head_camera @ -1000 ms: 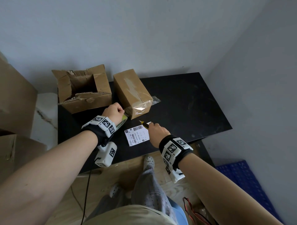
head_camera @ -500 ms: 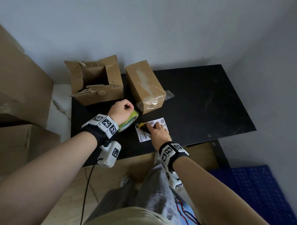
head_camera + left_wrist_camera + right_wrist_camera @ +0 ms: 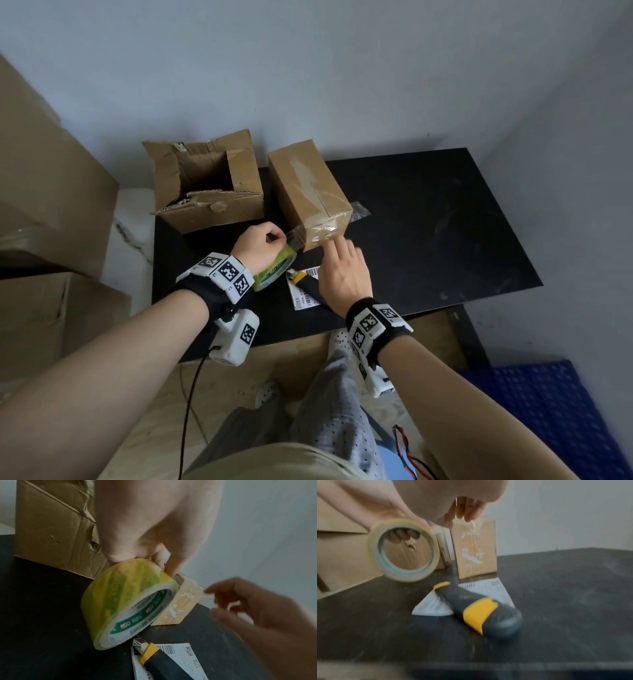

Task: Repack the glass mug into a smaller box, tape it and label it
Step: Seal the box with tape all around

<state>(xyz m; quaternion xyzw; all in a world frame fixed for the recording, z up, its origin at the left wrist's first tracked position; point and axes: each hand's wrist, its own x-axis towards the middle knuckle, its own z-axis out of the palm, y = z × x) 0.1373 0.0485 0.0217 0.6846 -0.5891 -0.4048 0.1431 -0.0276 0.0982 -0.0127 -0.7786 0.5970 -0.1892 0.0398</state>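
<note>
We're gripping the tape roll [image 3: 275, 265] in our left hand [image 3: 257, 246], fingers curled over its top and into the core, roll tilted on edge just off the black table [image 3: 428, 240]. A short stretch of clear tape is running from the roll to the near left corner of the small box [image 3: 310, 192]. Our right hand [image 3: 344, 270] is hovering at that box's near end, fingers loosely spread and holding nothing; the fingertips [image 3: 211, 590] are blurred, so whether they're touching the cardboard we can't tell.

The small box is lying closed on the table, just right of the roll, brown cardboard, clear tape along the top seam and wrinkled over the near end, a loose tail sticking out at its right side. The mug isn't showing. The label [image 3: 306, 291] is lying flat on the table in front of the box, white with barcodes, under our right hand. The utility knife [image 3: 477, 607], grey and yellow, is lying across it. The bigger box [image 3: 209, 181] is sitting open behind our left hand, flaps torn.
</note>
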